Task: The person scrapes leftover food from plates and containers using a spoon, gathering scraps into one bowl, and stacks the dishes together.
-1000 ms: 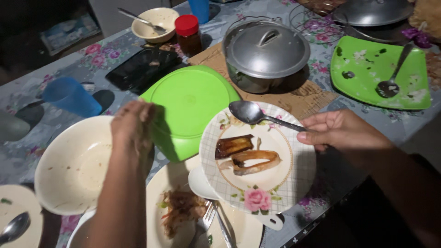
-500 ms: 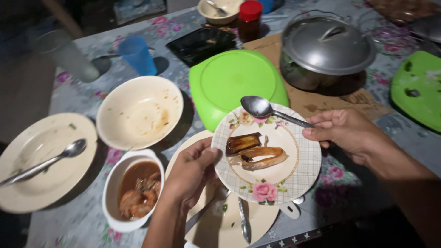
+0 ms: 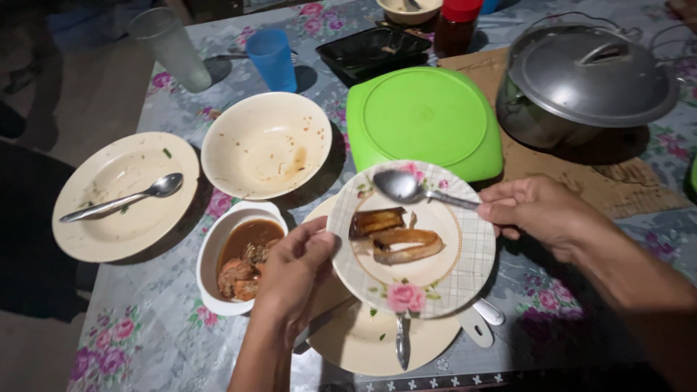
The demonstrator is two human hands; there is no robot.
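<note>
floral plate (image 3: 465,279) w/ checked rim & pink flower sits lifted above the table (image 3: 145,334), left hand (image 3: 294,272) pinching its left edge, thumb on top of the rim, fingers under. 2 pcs of fried food (image 3: 388,234) lie on it, one dark, one golden brown. right hand (image 3: 541,210) is closed on the handle of a metal spoon (image 3: 406,187), bowl of the spoon resting over the plate's upper rim, just above the food. so plate is between both hands, left grip on its edge, right grip on the spoon only.

under the plate: cream plate (image 3: 363,341) w/ a fork handle (image 3: 401,347) showing, plus a white handle bit (image 3: 483,319) at right. just left of the left hand, white bowl of brown stew (image 3: 236,265).

packages: jar w/ red lid (image 3: 456,22) at top, dark contents, round; black rectangular tray (image 3: 374,47) beside it; brown cardboard (image 3: 581,163) flat under the steel pot (image 3: 584,80).

counts: 2 cups – 1 blue (image 3: 272,58), 1 clear (image 3: 173,47); 2 spoons clearly seen – one held, one on the cream plate far left (image 3: 120,196); empty cream bowl (image 3: 265,145) w/ sauce smears, 1 more bowl cut off at top edge; 1 green square lid/plate (image 3: 425,120) upside down, behind the floral plate; 1 lidded pot. tablecloth grey w/ pink flowers.
</note>
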